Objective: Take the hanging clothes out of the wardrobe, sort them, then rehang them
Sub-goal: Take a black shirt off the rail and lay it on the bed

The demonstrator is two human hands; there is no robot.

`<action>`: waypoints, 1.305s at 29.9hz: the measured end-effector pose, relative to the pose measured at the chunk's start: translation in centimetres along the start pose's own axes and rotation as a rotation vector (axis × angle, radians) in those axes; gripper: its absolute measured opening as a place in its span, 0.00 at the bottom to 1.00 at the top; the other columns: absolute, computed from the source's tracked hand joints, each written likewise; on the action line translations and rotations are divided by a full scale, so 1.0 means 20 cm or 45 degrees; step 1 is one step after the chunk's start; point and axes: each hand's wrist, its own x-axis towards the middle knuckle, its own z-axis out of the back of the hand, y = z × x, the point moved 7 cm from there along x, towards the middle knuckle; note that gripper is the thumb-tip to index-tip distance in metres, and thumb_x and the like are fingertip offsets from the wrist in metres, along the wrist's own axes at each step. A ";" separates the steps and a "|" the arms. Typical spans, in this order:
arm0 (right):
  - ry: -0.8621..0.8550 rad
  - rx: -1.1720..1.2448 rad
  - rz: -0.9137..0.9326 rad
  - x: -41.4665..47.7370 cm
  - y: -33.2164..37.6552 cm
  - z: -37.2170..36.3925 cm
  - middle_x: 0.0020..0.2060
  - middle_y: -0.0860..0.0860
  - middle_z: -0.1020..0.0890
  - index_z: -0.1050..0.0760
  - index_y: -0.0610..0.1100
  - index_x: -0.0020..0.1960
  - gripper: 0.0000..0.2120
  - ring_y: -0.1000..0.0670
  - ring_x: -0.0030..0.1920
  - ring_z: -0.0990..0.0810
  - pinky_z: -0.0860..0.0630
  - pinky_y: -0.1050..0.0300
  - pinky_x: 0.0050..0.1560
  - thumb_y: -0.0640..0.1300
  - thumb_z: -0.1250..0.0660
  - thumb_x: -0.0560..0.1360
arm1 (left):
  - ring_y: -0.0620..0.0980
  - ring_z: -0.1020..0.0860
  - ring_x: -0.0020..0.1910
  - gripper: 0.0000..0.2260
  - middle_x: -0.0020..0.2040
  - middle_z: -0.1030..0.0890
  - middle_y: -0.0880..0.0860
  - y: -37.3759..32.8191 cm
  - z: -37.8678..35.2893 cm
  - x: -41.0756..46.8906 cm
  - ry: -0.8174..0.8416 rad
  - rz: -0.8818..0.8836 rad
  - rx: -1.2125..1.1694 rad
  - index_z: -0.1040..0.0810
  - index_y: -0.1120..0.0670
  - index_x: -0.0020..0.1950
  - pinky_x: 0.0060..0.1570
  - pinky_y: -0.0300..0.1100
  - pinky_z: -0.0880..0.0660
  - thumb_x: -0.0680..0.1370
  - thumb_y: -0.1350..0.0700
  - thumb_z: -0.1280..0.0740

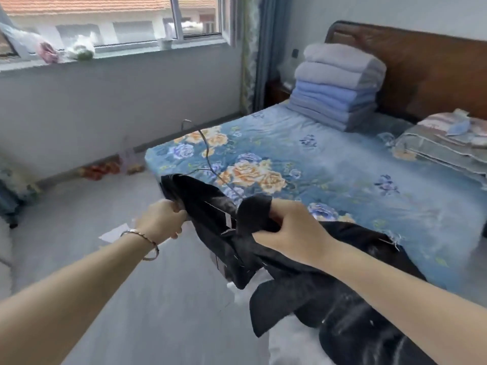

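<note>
Plenty of room ahead on the floral bed [342, 180], so aim to lay the load on its bare near stretch, well apart from the folded blankets [334, 85] stacked by the headboard. Held in mid-air at the bed's near corner: the black garment [210, 209], bunched and trailing down past the right forearm. Gripped at one end by the left hand [163, 219], with fingers curled round the cloth; clutched further along by the right hand [292, 233], with the fist closed on a fold. Hold both fists tight until over the cover, then spread flat rather than drop in a heap, probably easing the sorting. Mind the wire hanger [208, 154] poking up out of the bundle; steer its hook clear of the cover to avoid a snag.
</note>
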 end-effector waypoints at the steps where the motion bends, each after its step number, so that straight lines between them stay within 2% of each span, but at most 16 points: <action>1: -0.037 0.023 -0.051 -0.05 -0.03 0.03 0.34 0.59 0.19 0.22 0.51 0.41 0.08 0.62 0.37 0.21 0.26 0.67 0.40 0.38 0.32 0.67 | 0.50 0.18 0.31 0.12 0.32 0.17 0.53 -0.05 -0.06 0.01 0.047 -0.042 0.010 0.23 0.58 0.35 0.41 0.43 0.23 0.75 0.55 0.38; 3: -0.153 0.038 -0.143 -0.14 -0.10 0.11 0.38 0.55 0.16 0.19 0.46 0.45 0.09 0.57 0.40 0.19 0.24 0.62 0.44 0.41 0.33 0.66 | 0.52 0.17 0.34 0.13 0.32 0.16 0.54 -0.14 -0.17 0.03 0.121 -0.119 0.059 0.24 0.58 0.33 0.43 0.44 0.22 0.75 0.55 0.40; 7: -0.340 -0.011 -0.298 -0.33 -0.25 0.32 0.35 0.58 0.17 0.18 0.43 0.44 0.08 0.63 0.38 0.22 0.29 0.72 0.42 0.33 0.29 0.67 | 0.50 0.18 0.32 0.12 0.30 0.18 0.52 -0.28 -0.37 0.05 0.214 -0.225 0.132 0.25 0.57 0.32 0.41 0.42 0.23 0.75 0.57 0.41; 10: -0.419 -0.046 -0.398 -0.44 -0.38 0.48 0.33 0.69 0.19 0.22 0.55 0.41 0.17 0.70 0.40 0.22 0.29 0.78 0.43 0.31 0.28 0.68 | 0.52 0.17 0.35 0.14 0.34 0.16 0.55 -0.38 -0.52 0.07 0.299 -0.278 0.160 0.26 0.57 0.30 0.46 0.46 0.20 0.76 0.56 0.40; 12: -0.495 -0.052 -0.474 -0.50 -0.52 0.59 0.33 0.71 0.20 0.24 0.57 0.40 0.19 0.73 0.39 0.23 0.30 0.79 0.42 0.32 0.28 0.69 | 0.54 0.17 0.38 0.16 0.36 0.16 0.55 -0.44 -0.61 0.09 0.332 -0.307 0.208 0.27 0.56 0.29 0.48 0.47 0.20 0.76 0.56 0.41; 15: -0.631 -0.096 -0.599 -0.58 -0.81 0.76 0.34 0.64 0.19 0.24 0.55 0.39 0.17 0.73 0.37 0.23 0.29 0.76 0.43 0.32 0.28 0.69 | 0.54 0.17 0.38 0.16 0.36 0.16 0.56 -0.53 -0.74 0.14 0.382 -0.315 0.246 0.26 0.58 0.30 0.46 0.45 0.21 0.77 0.56 0.41; 17: -0.696 -0.142 -0.690 -0.63 -1.04 0.88 0.38 0.56 0.19 0.23 0.48 0.41 0.13 0.72 0.37 0.24 0.30 0.78 0.41 0.30 0.29 0.69 | 0.53 0.17 0.36 0.16 0.34 0.16 0.56 -0.60 -0.84 0.20 0.425 -0.281 0.225 0.24 0.59 0.32 0.41 0.41 0.23 0.77 0.56 0.41; 19: -0.738 -0.180 -0.772 -0.66 -1.28 1.00 0.43 0.50 0.19 0.21 0.40 0.47 0.09 0.61 0.43 0.21 0.31 0.79 0.41 0.29 0.30 0.70 | 0.53 0.17 0.36 0.15 0.33 0.17 0.56 -0.67 -0.96 0.28 0.462 -0.229 0.178 0.25 0.59 0.33 0.39 0.41 0.24 0.77 0.57 0.42; 21: -0.761 -0.210 -0.830 -0.68 -1.53 1.11 0.46 0.46 0.19 0.21 0.35 0.52 0.10 0.51 0.48 0.23 0.29 0.71 0.43 0.30 0.31 0.71 | 0.52 0.18 0.33 0.15 0.32 0.18 0.55 -0.75 -1.07 0.36 0.470 -0.168 0.146 0.25 0.60 0.33 0.42 0.43 0.22 0.78 0.58 0.42; 23: -0.752 -0.258 -0.915 -0.68 -1.79 1.21 0.47 0.45 0.19 0.22 0.35 0.53 0.11 0.50 0.49 0.23 0.29 0.59 0.47 0.32 0.30 0.71 | 0.51 0.19 0.30 0.16 0.28 0.19 0.53 -0.84 -1.21 0.44 0.460 -0.108 0.123 0.26 0.59 0.31 0.41 0.42 0.22 0.78 0.58 0.42; 27: -0.711 -0.369 -1.124 -0.65 -2.34 1.34 0.48 0.40 0.17 0.21 0.39 0.52 0.11 0.40 0.51 0.20 0.25 0.46 0.51 0.37 0.29 0.69 | 0.51 0.20 0.30 0.13 0.30 0.19 0.54 -1.05 -1.52 0.59 0.499 -0.034 0.109 0.23 0.62 0.37 0.38 0.40 0.23 0.77 0.60 0.42; 29: -0.637 -0.476 -1.236 -0.64 -2.60 1.36 0.48 0.40 0.18 0.22 0.38 0.51 0.11 0.38 0.52 0.21 0.27 0.48 0.49 0.39 0.29 0.70 | 0.50 0.20 0.31 0.13 0.31 0.18 0.54 -1.16 -1.69 0.65 0.515 -0.051 0.173 0.24 0.61 0.36 0.36 0.38 0.25 0.77 0.59 0.42; 31: -0.494 -0.647 -1.288 -0.63 -2.83 1.35 0.51 0.39 0.22 0.23 0.36 0.50 0.11 0.38 0.53 0.23 0.30 0.49 0.46 0.40 0.30 0.71 | 0.52 0.18 0.33 0.13 0.31 0.17 0.54 -1.24 -1.85 0.74 0.516 -0.074 0.221 0.25 0.60 0.34 0.42 0.42 0.22 0.76 0.59 0.42; 33: -0.301 -0.802 -1.382 -0.63 -3.05 1.30 0.54 0.41 0.25 0.25 0.38 0.52 0.11 0.39 0.54 0.23 0.30 0.51 0.45 0.43 0.32 0.74 | 0.53 0.17 0.36 0.13 0.31 0.17 0.54 -1.30 -2.02 0.83 0.521 -0.074 0.250 0.24 0.61 0.33 0.48 0.44 0.22 0.75 0.59 0.41; 35: -0.131 -0.904 -1.495 -0.64 -3.25 1.23 0.56 0.41 0.26 0.26 0.41 0.55 0.10 0.39 0.54 0.22 0.29 0.52 0.47 0.46 0.36 0.77 | 0.54 0.18 0.38 0.14 0.32 0.17 0.53 -1.33 -2.18 0.89 0.548 -0.052 0.282 0.24 0.60 0.33 0.46 0.41 0.25 0.76 0.58 0.41; 39: -0.252 -0.853 -1.722 -0.69 -3.57 1.20 0.57 0.39 0.26 0.27 0.40 0.57 0.10 0.38 0.54 0.23 0.31 0.52 0.45 0.42 0.41 0.79 | 0.54 0.18 0.35 0.12 0.37 0.16 0.57 -1.34 -2.45 1.00 0.597 -0.014 0.299 0.28 0.58 0.34 0.43 0.41 0.25 0.77 0.58 0.42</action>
